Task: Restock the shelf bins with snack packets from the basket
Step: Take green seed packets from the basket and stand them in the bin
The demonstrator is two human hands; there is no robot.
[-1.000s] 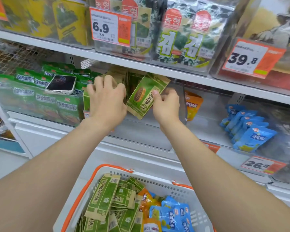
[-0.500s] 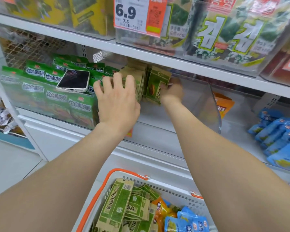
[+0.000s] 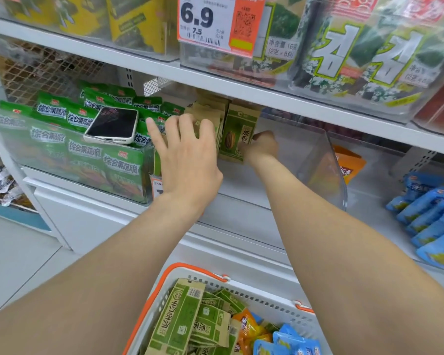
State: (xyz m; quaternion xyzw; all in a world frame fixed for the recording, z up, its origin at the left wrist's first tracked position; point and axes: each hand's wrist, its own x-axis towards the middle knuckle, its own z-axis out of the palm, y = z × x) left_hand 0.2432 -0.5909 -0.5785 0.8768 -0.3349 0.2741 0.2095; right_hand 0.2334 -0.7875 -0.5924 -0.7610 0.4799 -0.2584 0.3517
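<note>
A green sunflower-seed packet (image 3: 237,135) stands upright in the clear middle shelf bin (image 3: 326,160), at the end of a row of like packets (image 3: 210,116). My right hand (image 3: 263,148) reaches deep into the bin and grips that packet's lower right corner. My left hand (image 3: 187,155) lies with spread fingers against the front of the packet row, holding it up. Below, the white basket with an orange rim (image 3: 169,280) holds several green seed packets (image 3: 180,319), orange packets (image 3: 249,326) and blue packets (image 3: 290,342).
A bin of green veggie-crisp packs (image 3: 87,152) stands left, with a phone (image 3: 113,125) lying on top. An orange pack (image 3: 349,167) and blue packs (image 3: 431,213) fill bins to the right. Seaweed packs (image 3: 356,49) and a 6.9 price tag (image 3: 215,24) sit on the upper shelf.
My right hand has pushed the seed packet from a tilted position at the bin's front back into the bin, standing it upright against the row. My left hand stayed on the row.
</note>
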